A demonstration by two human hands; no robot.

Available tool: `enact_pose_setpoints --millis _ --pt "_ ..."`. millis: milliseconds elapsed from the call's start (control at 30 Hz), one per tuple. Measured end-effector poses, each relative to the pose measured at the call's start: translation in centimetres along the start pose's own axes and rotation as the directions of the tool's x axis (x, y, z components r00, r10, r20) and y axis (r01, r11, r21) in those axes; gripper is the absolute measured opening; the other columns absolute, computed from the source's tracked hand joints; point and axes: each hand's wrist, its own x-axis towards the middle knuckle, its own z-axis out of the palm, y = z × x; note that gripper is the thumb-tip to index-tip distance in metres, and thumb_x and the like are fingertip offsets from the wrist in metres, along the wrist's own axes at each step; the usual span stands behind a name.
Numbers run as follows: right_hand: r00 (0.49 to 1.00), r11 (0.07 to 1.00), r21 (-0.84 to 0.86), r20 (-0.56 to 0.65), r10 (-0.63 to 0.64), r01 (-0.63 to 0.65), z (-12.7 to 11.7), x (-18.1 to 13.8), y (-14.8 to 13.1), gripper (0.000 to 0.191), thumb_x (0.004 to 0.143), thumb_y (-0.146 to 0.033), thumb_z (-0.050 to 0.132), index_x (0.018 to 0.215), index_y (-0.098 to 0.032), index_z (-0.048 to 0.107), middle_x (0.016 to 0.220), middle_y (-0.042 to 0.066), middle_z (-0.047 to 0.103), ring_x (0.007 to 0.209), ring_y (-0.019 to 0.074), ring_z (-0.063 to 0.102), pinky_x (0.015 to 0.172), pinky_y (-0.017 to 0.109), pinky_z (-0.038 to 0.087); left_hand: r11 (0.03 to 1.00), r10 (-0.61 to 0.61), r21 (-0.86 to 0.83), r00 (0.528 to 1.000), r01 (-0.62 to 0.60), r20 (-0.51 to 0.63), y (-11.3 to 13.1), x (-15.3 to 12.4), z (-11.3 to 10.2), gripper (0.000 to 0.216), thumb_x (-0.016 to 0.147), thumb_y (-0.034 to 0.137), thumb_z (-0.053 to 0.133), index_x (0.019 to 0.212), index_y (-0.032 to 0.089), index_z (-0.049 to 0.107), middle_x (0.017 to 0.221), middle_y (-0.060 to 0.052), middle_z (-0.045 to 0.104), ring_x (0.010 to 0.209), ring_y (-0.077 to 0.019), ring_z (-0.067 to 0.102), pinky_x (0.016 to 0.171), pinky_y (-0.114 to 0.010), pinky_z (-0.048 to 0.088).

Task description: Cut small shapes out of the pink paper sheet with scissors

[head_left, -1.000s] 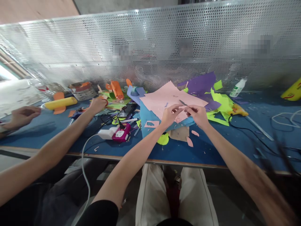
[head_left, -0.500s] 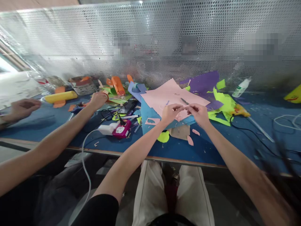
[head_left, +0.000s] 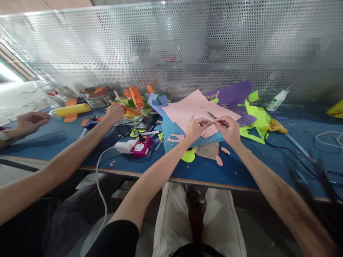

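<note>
My left hand [head_left: 197,129] and my right hand [head_left: 229,131] meet over a large sheet of pink paper [head_left: 198,103]. Fingertips of both are pinched together on something too small to make out. Just beyond them a dark, narrow pointed tool [head_left: 212,115] lies on the pink sheet. Under that sheet is light blue paper [head_left: 168,125]. A pink piece with a cut-out hole [head_left: 175,138] rests left of my left hand. Nearer to me are a brown piece of paper [head_left: 207,151], a yellow-green scrap [head_left: 188,156] and small pink cut-outs [head_left: 219,160].
At left, a co-worker's hand [head_left: 115,113] is by an orange piece [head_left: 131,111]; another hand [head_left: 30,123] hovers farther left. A magenta power adapter [head_left: 141,147] has a white cable. Purple paper [head_left: 233,94], a glue bottle [head_left: 278,100] and a yellow glue gun [head_left: 277,125] lie right.
My hands keep their pinch over the pink sheet with barely any movement. An orange piece now shows beside the co-worker's nearer hand. The whole view has shifted slightly.
</note>
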Motion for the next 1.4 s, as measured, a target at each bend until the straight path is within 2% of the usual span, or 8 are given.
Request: enact_pose_setpoints --millis 167,400,600,833,1033,1133,1267,1400 --pt "0.998 0.996 0.079 -0.043 0.042 -0.038 0.3 -0.1 0.0 0.019 0.094 -0.041 0.071 0.093 -0.022 0.075 0.097 0.006 0.078 0.091 0.0219 0.076 0.085 0.037 0.064 0.996 -0.014 -0.088 1.000 0.013 -0.008 -0.2 0.0 0.4 0.038 0.095 0.056 0.068 0.100 0.021 0.082 0.095 -0.006 0.081 0.075 -0.0153 0.068 0.066 -0.028 0.050" --pt "0.972 0.947 0.221 0.016 0.234 -0.232 0.3 0.0 0.4 0.024 0.090 -0.045 0.075 0.093 -0.022 0.075 0.079 0.004 0.081 0.074 0.0228 0.079 0.076 0.036 0.066 0.995 0.009 -0.104 0.999 -0.005 0.036 0.1 -0.1 0.3 0.037 0.098 0.051 0.066 0.117 0.020 0.076 0.099 -0.007 0.081 0.086 -0.0177 0.074 0.072 -0.028 0.054" --pt "0.976 0.961 0.167 0.046 0.214 -0.219 0.1 0.0 0.4 0.024 0.093 -0.047 0.071 0.095 -0.023 0.072 0.078 0.004 0.081 0.073 0.0225 0.079 0.074 0.035 0.065 0.993 0.066 -0.098 0.996 -0.059 0.068 -0.5 0.1 0.4 0.035 0.100 0.050 0.063 0.117 0.022 0.074 0.111 -0.009 0.080 0.090 -0.0180 0.075 0.073 -0.028 0.055" --pt "0.977 0.955 0.208 0.082 0.199 -0.212 0.0 0.1 0.7 0.023 0.093 -0.047 0.072 0.097 -0.024 0.071 0.082 0.003 0.082 0.074 0.0218 0.079 0.074 0.035 0.065 0.990 0.111 -0.101 0.991 -0.103 0.075 -0.3 0.0 0.2 0.032 0.101 0.048 0.062 0.118 0.021 0.071 0.109 -0.009 0.079 0.084 -0.0155 0.073 0.074 -0.028 0.055" --pt "0.972 0.944 0.234 0.096 0.214 -0.232 -0.1 0.2 0.9 0.028 0.088 -0.049 0.078 0.093 -0.024 0.067 0.081 0.004 0.081 0.075 0.0253 0.080 0.074 0.037 0.065 0.994 0.045 -0.103 0.997 -0.039 0.063 -0.3 -0.2 0.2 0.031 0.103 0.048 0.058 0.108 0.018 0.068 0.094 -0.008 0.078 0.075 -0.0141 0.070 0.066 -0.027 0.051" --pt "0.974 0.953 0.202 0.088 0.210 -0.224 -0.1 0.2 1.0 0.027 0.087 -0.047 0.079 0.090 -0.023 0.068 0.080 0.005 0.080 0.079 0.0265 0.080 0.078 0.038 0.065 0.991 0.000 -0.137 1.000 0.004 0.032 -0.5 -0.3 0.3 0.031 0.103 0.047 0.057 0.106 0.018 0.065 0.095 -0.008 0.078 0.075 -0.0141 0.070 0.065 -0.027 0.051" --pt "0.972 0.960 0.167 0.108 0.208 -0.224 -0.1 0.3 1.3 0.026 0.086 -0.046 0.078 0.089 -0.022 0.069 0.082 0.005 0.079 0.081 0.0245 0.079 0.081 0.038 0.064 0.983 -0.010 -0.181 1.000 0.012 0.010 -0.7 -0.2 0.3 0.029 0.102 0.046 0.057 0.105 0.018 0.063 0.096 -0.008 0.079 0.083 -0.0155 0.073 0.073 -0.028 0.055" --pt "0.974 0.958 0.183 0.084 0.208 -0.221 -0.1 0.3 1.5 0.028 0.087 -0.046 0.077 0.099 -0.022 0.069 0.088 0.005 0.078 0.079 0.0219 0.077 0.079 0.036 0.064 0.984 -0.051 -0.173 0.999 0.052 0.008 -0.9 -0.1 0.2 0.027 0.101 0.044 0.058 0.104 0.017 0.064 0.094 -0.008 0.079 0.074 -0.0126 0.068 0.067 -0.026 0.052"
